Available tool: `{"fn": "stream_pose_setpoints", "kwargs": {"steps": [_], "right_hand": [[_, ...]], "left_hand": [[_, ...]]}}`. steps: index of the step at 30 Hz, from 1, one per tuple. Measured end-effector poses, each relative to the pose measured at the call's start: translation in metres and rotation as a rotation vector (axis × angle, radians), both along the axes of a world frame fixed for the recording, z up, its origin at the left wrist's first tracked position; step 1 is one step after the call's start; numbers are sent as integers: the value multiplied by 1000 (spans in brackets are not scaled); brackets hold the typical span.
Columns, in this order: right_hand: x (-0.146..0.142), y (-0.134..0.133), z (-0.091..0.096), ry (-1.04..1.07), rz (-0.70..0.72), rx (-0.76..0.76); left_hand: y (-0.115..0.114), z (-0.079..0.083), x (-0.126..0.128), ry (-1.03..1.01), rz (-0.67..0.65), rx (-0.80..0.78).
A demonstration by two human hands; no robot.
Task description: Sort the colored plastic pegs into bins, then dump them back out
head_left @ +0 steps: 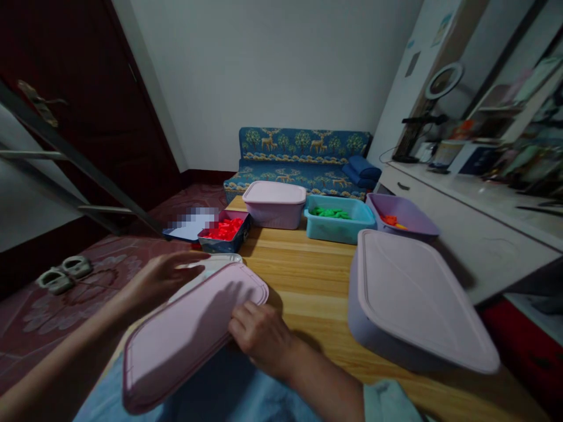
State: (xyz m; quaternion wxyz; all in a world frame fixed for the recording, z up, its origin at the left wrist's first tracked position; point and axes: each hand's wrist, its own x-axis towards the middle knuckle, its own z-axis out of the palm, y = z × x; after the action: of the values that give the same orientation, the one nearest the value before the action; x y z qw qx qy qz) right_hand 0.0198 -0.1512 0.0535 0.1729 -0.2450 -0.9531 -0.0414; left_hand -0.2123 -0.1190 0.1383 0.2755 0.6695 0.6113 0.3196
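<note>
My right hand (263, 340) is closed on the near edge of a pink lid (189, 334), which tilts in front of me above my lap. Behind the lid shows a white container (222, 259), mostly hidden. Over its left side reaches my left hand (178, 272), fingers stretched out and apart from the thumb. I cannot tell whether it touches the container.
On the wooden table (303, 275) are a lidded purple box (275, 214), a dark tin (241, 234) of red pieces (225, 228), a turquoise bin (341, 230) with green pieces (332, 213), an uncovered purple bin (413, 218), and a large lidded box (417, 299) at right.
</note>
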Motion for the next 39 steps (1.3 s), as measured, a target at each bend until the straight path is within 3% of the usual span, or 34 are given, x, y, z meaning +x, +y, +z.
{"fn": "stream_pose_setpoints", "kwargs": {"steps": [5,9,12,14,18,22,24,28,33,39], "right_hand": [[16,-1,28,95,-71,100],[34,-7,56,199,-251,97],[55,-18,83,350,-386,30],[73,-23,102,477,-465,-29],[116,-20,137,711,-580,-230],[159,4,150,894,-591,-442],[178,19,150,985,-609,-507],[214,45,145,1116,-745,-563],[269,72,138,1140,-894,-623],[349,125,124,1018,-1167,-363]], "left_hand": [[2,33,1,-64,170,63],[-7,61,21,-213,375,169],[-8,66,29,-389,488,160],[-4,59,31,-532,413,110],[3,37,48,-700,91,21],[5,32,100,-713,-275,-115],[11,34,130,-730,-378,-126],[44,38,182,-749,-452,-122],[102,40,249,-729,-435,-241],[167,34,343,-688,-366,-328]]}}
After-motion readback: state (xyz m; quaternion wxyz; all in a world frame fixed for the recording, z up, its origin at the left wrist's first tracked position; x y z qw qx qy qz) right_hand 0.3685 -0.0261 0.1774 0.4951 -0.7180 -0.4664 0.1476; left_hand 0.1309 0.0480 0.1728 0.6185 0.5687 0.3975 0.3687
